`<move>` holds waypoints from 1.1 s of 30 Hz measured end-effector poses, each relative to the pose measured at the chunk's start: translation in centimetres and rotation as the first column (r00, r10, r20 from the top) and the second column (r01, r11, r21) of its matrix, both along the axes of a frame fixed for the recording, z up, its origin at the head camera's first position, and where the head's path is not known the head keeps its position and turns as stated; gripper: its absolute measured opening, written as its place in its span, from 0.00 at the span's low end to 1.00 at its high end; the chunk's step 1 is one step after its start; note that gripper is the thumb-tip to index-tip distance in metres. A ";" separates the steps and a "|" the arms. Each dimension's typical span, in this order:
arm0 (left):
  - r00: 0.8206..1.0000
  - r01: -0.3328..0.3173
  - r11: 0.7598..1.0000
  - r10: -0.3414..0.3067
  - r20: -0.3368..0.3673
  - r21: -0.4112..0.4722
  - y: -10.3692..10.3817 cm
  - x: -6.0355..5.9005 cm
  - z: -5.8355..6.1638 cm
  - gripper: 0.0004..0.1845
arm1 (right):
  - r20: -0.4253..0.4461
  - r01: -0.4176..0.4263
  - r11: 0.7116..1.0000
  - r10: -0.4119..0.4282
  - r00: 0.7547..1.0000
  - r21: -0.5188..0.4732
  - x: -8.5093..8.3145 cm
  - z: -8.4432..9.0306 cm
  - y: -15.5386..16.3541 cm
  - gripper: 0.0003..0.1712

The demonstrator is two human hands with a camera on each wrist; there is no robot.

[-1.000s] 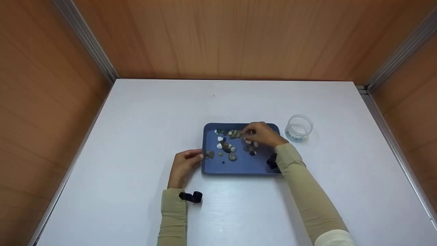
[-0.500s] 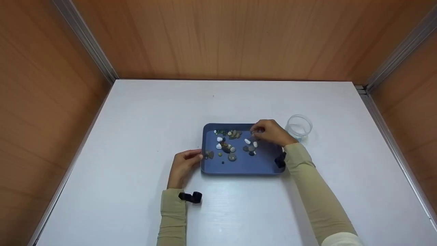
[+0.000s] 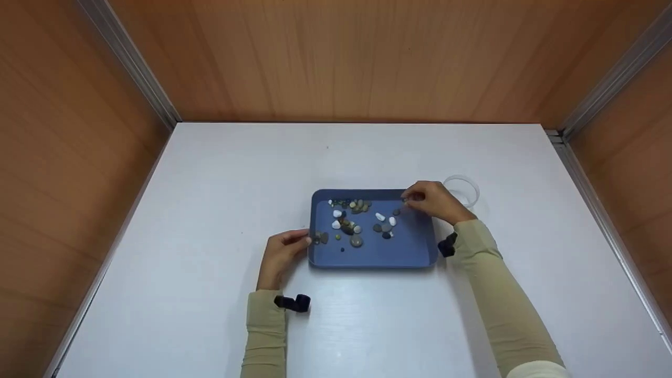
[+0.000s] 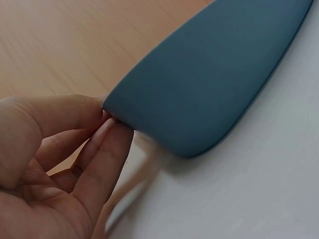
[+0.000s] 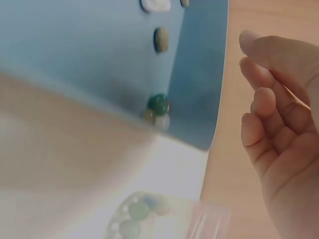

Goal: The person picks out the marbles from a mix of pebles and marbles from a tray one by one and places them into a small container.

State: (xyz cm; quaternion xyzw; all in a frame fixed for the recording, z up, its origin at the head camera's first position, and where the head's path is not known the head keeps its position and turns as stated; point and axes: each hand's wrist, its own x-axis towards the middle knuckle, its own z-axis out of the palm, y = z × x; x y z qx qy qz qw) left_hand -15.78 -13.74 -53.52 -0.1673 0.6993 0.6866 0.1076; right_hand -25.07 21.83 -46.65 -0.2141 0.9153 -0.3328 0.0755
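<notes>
My left hand point(image 3: 282, 257) pinches the left rim of a blue tray point(image 3: 386, 257); in the left wrist view its thumb and fingertips meet at the tray's edge. Over the back right corner hangs my right hand point(image 3: 436, 202), fingers loosely bent. The right wrist view shows nothing between its thumb and fingers. Close to these fingertips, a green marble point(image 5: 158, 104) lies in the tray corner with smaller amber and whitish marbles. White pebbles point(image 3: 392, 221), grey pebbles point(image 3: 357, 241) and brown pebbles lie in loose groups across the tray.
Right of the tray stands a clear round plastic tub point(image 3: 476, 195), partly hidden by my right hand. Glass marbles point(image 5: 138, 211) show inside it in the right wrist view. Wood-grain panels point(image 3: 336, 63) border the white table point(image 3: 236, 178) at the back and sides.
My right hand has moved right, from the tray's middle to its back right corner, uncovering pebbles and covering more of the tub. My left hand has stayed at the rim.
</notes>
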 end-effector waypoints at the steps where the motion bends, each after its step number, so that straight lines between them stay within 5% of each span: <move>1: 1.000 0.001 1.000 -0.001 0.002 0.007 0.0 0.0 0.0 0.17 | -0.004 0.005 1.000 -0.005 1.000 0.001 0.0 0.1 0.2 0.11; 19: 1.000 0.009 0.999 -0.010 -0.025 -0.042 0.1 0.0 0.0 0.17 | -0.052 0.079 0.997 -0.078 0.996 0.016 0.1 0.7 3.6 0.11; 33: 1.000 -0.012 1.000 0.012 0.003 0.004 0.2 0.0 0.1 0.16 | -0.045 0.126 0.992 -0.126 0.991 0.009 0.3 0.6 5.9 0.11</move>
